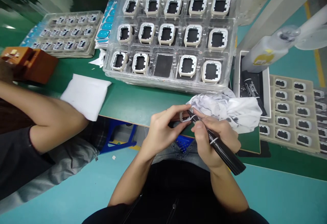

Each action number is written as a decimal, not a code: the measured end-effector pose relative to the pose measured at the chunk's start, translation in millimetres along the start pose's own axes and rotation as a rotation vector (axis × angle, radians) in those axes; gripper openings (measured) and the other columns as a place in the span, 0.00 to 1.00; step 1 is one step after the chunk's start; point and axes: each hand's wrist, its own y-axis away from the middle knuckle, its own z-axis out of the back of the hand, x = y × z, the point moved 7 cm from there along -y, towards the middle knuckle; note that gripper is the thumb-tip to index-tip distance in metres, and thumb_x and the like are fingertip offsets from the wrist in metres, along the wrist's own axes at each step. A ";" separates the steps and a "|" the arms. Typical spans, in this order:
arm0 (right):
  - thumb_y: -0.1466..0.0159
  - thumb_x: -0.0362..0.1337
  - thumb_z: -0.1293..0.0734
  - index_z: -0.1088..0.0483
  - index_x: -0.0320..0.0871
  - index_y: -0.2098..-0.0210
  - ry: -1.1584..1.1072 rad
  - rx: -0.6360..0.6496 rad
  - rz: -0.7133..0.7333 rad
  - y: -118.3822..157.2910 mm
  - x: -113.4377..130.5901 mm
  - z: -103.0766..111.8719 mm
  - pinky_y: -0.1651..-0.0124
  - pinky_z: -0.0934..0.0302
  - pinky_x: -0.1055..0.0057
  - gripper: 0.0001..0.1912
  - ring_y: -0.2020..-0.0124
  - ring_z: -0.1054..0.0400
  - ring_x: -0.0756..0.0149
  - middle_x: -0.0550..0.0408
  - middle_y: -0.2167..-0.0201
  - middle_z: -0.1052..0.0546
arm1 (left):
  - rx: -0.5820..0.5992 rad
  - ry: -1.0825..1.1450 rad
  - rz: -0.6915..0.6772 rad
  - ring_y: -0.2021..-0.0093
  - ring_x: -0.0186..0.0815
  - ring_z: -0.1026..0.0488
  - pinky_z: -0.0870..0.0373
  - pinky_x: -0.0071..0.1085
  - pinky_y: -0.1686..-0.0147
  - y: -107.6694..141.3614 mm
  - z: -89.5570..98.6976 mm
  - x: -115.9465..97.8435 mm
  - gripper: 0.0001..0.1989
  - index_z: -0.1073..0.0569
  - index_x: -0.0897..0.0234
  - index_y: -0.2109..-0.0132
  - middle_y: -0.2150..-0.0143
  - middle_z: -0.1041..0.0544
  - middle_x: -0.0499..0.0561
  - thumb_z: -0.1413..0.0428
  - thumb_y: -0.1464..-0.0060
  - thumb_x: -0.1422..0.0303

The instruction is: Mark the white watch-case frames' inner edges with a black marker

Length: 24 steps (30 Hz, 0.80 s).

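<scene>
Between the thumb and fingers of my left hand is a small white watch case frame, partly hidden by the fingers. My right hand grips a thick black marker pen with white print, its tip end pointing up and left at the frame. Whether the tip touches the frame I cannot tell. Just beyond both hands sits a clear plastic tray with rows of similar white frames. One pocket in its front row holds no frame. A crumpled white cloth lies right behind my right hand.
On the left are a co-worker's arm, a folded white cloth, an orange-brown block fixture and another filled tray. To the right stand a plastic bottle in a white box and more frame trays.
</scene>
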 end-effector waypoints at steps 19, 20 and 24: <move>0.27 0.29 0.26 0.24 0.48 0.57 -0.153 0.022 -0.081 -1.6 -7.1 0.8 0.55 0.12 0.61 0.07 0.57 0.10 0.51 0.60 0.66 0.13 | 0.041 0.248 0.241 0.50 0.43 0.07 0.07 0.32 0.47 -0.5 1.8 13.9 0.26 0.15 0.61 0.37 0.51 0.08 0.52 0.22 0.41 0.67; 0.28 0.29 0.25 0.23 0.48 0.56 -0.165 0.019 -0.080 -0.5 -8.1 1.2 0.55 0.12 0.61 0.07 0.57 0.10 0.51 0.60 0.66 0.13 | 0.045 0.262 0.255 0.50 0.44 0.07 0.07 0.33 0.46 -0.2 1.6 14.3 0.26 0.15 0.61 0.37 0.51 0.08 0.53 0.22 0.41 0.67; 0.28 0.30 0.24 0.22 0.48 0.55 -0.204 0.001 -0.107 5.2 -14.6 3.3 0.55 0.12 0.59 0.07 0.58 0.10 0.51 0.59 0.65 0.13 | 0.059 0.305 0.291 0.51 0.47 0.07 0.06 0.38 0.46 0.6 0.2 15.6 0.29 0.15 0.62 0.37 0.50 0.07 0.55 0.20 0.43 0.64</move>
